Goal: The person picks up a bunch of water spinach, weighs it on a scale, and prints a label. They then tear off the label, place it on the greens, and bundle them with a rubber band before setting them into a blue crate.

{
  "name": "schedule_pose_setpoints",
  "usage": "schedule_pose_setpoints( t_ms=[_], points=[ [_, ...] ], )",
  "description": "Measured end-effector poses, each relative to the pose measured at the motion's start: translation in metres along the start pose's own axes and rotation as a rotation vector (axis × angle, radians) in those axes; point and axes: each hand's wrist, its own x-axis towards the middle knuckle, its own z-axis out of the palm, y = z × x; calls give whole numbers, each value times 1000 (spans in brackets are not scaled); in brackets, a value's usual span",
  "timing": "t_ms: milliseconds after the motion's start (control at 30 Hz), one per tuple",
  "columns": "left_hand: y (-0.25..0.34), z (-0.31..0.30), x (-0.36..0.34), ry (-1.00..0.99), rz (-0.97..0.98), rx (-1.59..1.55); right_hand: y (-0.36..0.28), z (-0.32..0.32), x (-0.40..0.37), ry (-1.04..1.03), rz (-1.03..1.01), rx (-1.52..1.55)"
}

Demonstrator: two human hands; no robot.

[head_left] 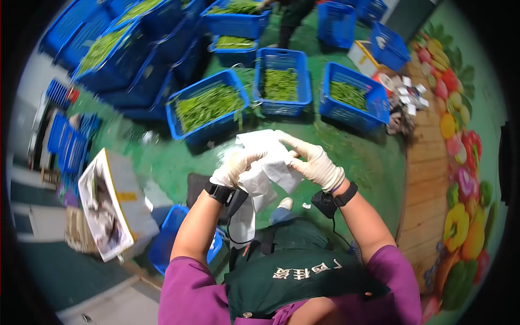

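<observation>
Sheet bundle (266,162): white, thin, several leaves, one with small print; whether paper or film cannot be told. It is held up in front of the chest between both hands, above the green floor (363,157).

Handling, as judged: very light and limp. The loose leaves droop below the grip, would likely slide apart, and would crease if squeezed. Gloves probably dull the feel for a single leaf. Best taken at an edge or corner and pinched flat.

Left hand (234,169): gloved, fingers curled, pinching the left edge of the sheet bundle; watch (219,192) at the wrist.
Right hand (318,163): gloved, thumb and fingers closed on the upper right edge, forefinger stretched along the top; black device (325,203) strapped at the wrist.

Surroundings, placed from the sheet bundle:
- Far left, lower: open box (105,206) with a white flap, contents unclear.
- Lower left: blue crate (169,238), partly hidden by the left forearm.
- Beyond, upper left: crate of greens (208,108).
- Straight beyond: second crate of greens (281,84).
- Beyond, at the top edge: another person's legs (292,24).
- Beyond, right: third crate of greens (352,97).
- Upper right: small white items (407,97), scattered on a wooden strip (428,179).
- Far right: painted fruit and vegetables (460,162).

Obstruction: nothing lies between the hands and the sheet bundle. The crates crowd the floor just beyond it.
</observation>
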Motion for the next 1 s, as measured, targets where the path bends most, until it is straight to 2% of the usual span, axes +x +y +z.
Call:
schedule_pose_setpoints(
  t_ms=[67, 100, 133, 167, 233, 267, 300, 367, 400, 433, 500, 533, 567, 600, 633, 667, 733, 833, 900, 933, 967, 1000],
  points=[
    [29, 38, 49, -116, 123, 323, 30, -49, 2, 57, -42, -3],
    [42, 60, 69, -63, -4, 203, 46, -73, 3, 53, -84, -1],
    [60, 79, 82, -92, -62, 183, 54, -93, 6, 121, -213, -194],
    [78, 95, 94, -112, -122, 167, 61, -110, 9, 166, -297, -256],
    [97, 101, 108, -226, -253, -127, 53, -118, 17, 204, -198, -400],
    [76, 88, 151, -164, -230, -35, 52, -134, 22, 250, -237, -488],
    [99, 105, 157, -190, -334, -212, 77, -140, 32, 354, -313, -578],
    [120, 122, 193, -161, -383, -289, 89, -162, 47, 432, -332, -708],
    [130, 126, 214, -211, -409, -296, 86, -176, 59, 524, -451, -641],
    [137, 129, 233, -257, -442, -304, 95, -190, 66, 539, -431, -646],
    [133, 127, 291, -299, -516, -255, 115, -216, 78, 534, -262, -704],
    [151, 141, 309, -360, -469, -292, 120, -234, 88, 538, -121, -651],
    [163, 160, 323, -417, -423, -343, 123, -252, 95, 546, -114, -658],
    [177, 172, 337, -475, -373, -296, 127, -264, 100, 637, -137, -354],
    [198, 190, 345, -500, -402, -330, 129, -276, 105, 722, -157, -42],
    [200, 194, 375, -525, -423, -272, 130, -294, 102, 673, 9, -20],
    [196, 206, 422, -552, -469, -216, 131, -325, 103, 671, 32, -87],
    [205, 245, 470, -691, -421, -126, 146, -368, 103, 767, 10, -98],
    [212, 277, 496, -736, -407, -121, 155, -399, 100, 770, 133, -29],
    [221, 292, 500, -737, -488, -146, 152, -407, 99, 801, 209, 121],
    [221, 303, 517, -738, -500, -143, 163, -421, 98, 807, 217, 128],
    [220, 313, 533, -732, -612, -222, 178, -435, 98, 812, 187, 58]
  ],
)
